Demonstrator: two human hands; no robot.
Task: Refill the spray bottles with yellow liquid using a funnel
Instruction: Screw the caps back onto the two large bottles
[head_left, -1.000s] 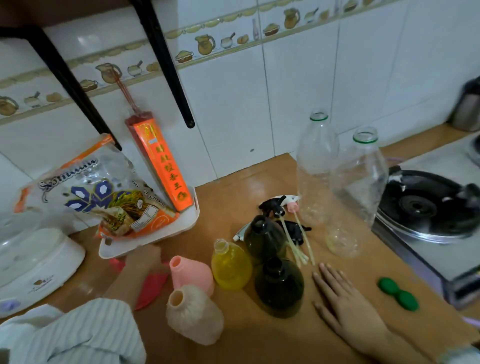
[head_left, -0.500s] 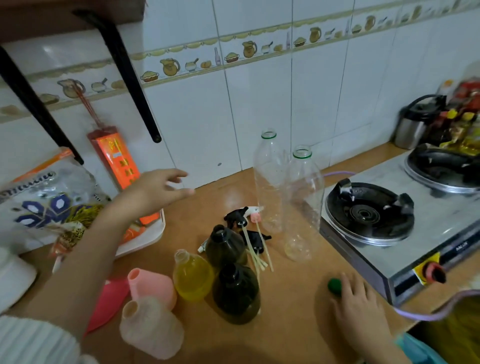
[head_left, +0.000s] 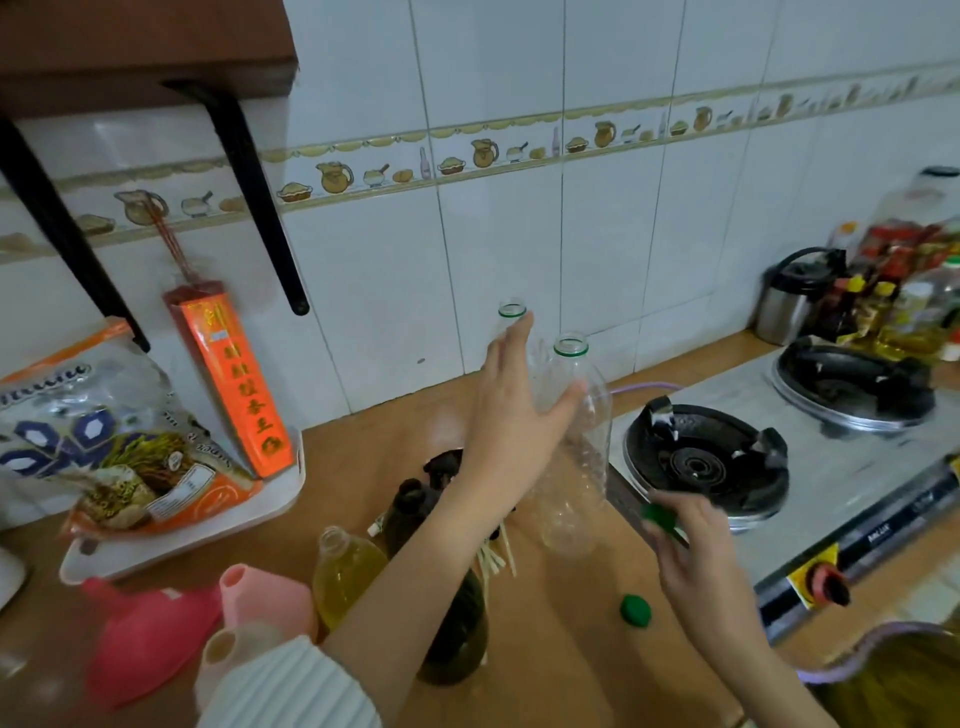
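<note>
My left hand (head_left: 511, 410), fingers spread, reaches the tall empty clear plastic bottles (head_left: 574, 447) at centre frame; a careless touch could topple them. My right hand (head_left: 685, 540) pinches a green screw cap (head_left: 658, 515).

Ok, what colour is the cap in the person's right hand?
Green. The cap pinched in the right hand shows in the head view, the only one.

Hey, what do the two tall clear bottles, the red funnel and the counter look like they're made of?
Tall bottles: likely thin clear plastic, glossy; ribbed walls, see-through, green neck rings.
Funnel: looks like red-pink moulded plastic, smooth with a dull sheen.
Counter: brown and smooth, with an even tone; possibly wood or laminate, hard to tell which.
</note>
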